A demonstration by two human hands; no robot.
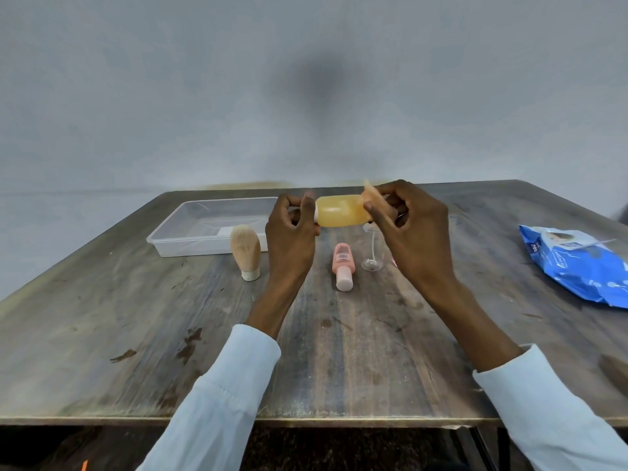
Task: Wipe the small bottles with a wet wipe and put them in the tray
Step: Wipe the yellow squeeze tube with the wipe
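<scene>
The left hand [295, 229] grips the cap end and the right hand [404, 222] pinches a wipe [373, 198] on the yellow bottle [341, 211], held above the bench [136, 317] with the tray [210, 229] at nine o'clock, so turn it slowly and rub every side.

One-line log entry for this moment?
left hand: grips yellow bottle cap end | right hand: wipes it | tray: no bottles | table: beige, pink bottles
</scene>
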